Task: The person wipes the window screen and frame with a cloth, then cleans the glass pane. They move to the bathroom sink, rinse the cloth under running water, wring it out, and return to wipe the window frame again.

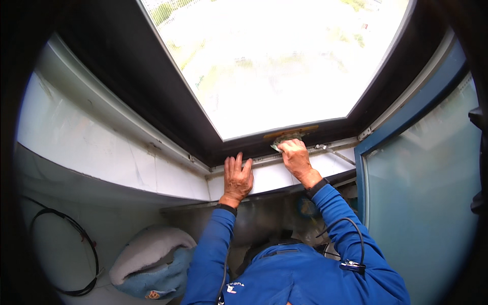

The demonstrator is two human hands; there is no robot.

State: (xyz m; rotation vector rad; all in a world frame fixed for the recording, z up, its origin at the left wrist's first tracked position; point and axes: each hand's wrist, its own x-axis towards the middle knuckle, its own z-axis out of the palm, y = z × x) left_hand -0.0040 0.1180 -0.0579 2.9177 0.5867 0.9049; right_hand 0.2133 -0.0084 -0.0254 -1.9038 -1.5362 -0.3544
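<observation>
My right hand is closed around a crumpled greyish-green cloth and presses it against the lower bar of the dark window frame. Just above the cloth, a thin orange-brown strip runs along that bar. To the left, my left hand lies with its fingers stretched out over the white sill, the fingertips touching the frame's lower edge. It holds nothing. Bright daylight comes through the window pane, which shows a fine mesh pattern.
An opened blue-framed glass sash stands at the right. Near my right hand, a slim metal stay crosses the sill. Low on the left are a coiled black cable and a blue fabric item with pale fleecy lining.
</observation>
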